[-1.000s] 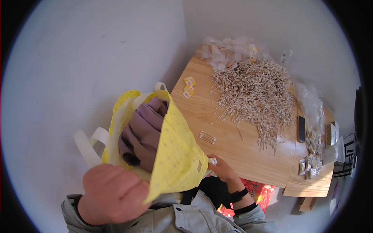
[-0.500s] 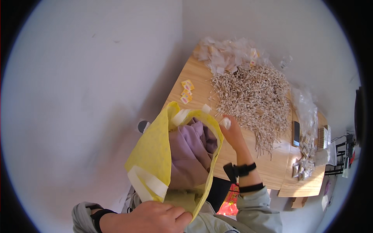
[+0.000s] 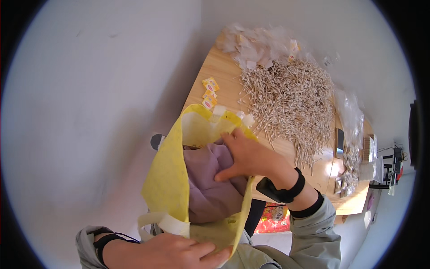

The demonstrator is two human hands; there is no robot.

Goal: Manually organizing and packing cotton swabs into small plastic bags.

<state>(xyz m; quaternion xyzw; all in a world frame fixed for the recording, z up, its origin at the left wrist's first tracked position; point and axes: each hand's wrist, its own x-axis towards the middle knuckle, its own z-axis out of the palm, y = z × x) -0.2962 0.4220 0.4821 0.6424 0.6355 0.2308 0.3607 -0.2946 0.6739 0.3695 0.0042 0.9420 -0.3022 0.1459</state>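
A yellow bag point(image 3: 164, 179) with white strap handles point(image 3: 166, 223) gapes in front of me, its far rim next to the wooden table. My left hand point(image 3: 168, 252) is closed on its near rim. Inside lies a bundle of mauve cloth point(image 3: 210, 197), with folds at its top. Over the bag's right side my right hand point(image 3: 244, 154) reaches in, thumb and fingers spread at the cloth; some fingertips are hidden. Black bands circle both wrists.
On the wooden table point(image 3: 215, 67) lies a big heap of cotton swabs point(image 3: 291, 98), with clear plastic bags point(image 3: 255, 45) behind. Yellow-and-white packets point(image 3: 209, 93) sit left of it. A phone point(image 3: 340, 141) and small packs point(image 3: 347, 181) lie right. A red package point(image 3: 273, 219) shows below the table.
My right hand has moved left from beside the bag's outer right side into its opening, onto the mauve cloth. The small white thing it held is out of its fingers. My left hand stays on the rim.
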